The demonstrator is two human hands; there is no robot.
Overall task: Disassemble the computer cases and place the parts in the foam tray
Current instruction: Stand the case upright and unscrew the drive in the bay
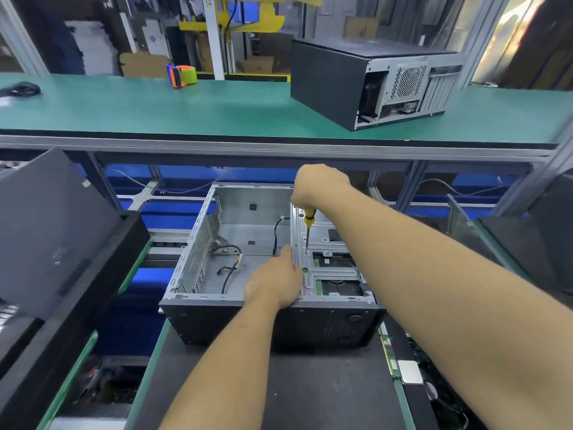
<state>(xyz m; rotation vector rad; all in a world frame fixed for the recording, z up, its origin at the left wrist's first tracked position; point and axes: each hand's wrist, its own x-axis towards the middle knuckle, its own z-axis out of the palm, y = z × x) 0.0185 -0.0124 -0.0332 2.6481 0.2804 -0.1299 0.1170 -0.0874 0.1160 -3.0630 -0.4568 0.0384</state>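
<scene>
— How many computer cases do you count?

— Two that I can be sure of. One open case (266, 259) with its side off, and a closed case (366, 85) behind it and to its right, up on the green tabletop (155, 110).

— Tools?

— One screwdriver (308, 226), yellow-handled, standing over the open case. One tape dispenser (181, 75), far behind the open case and to its left.

— Hands?

— Two: a right hand (317, 186) on the screwdriver and a left hand (276, 282) at the open case's near edge.

— Loose panels?

— One big dark panel (52, 231) leaning left of the open case. Right of the case I count one green board strip (387, 352); the rest there is too dark to count.
</scene>
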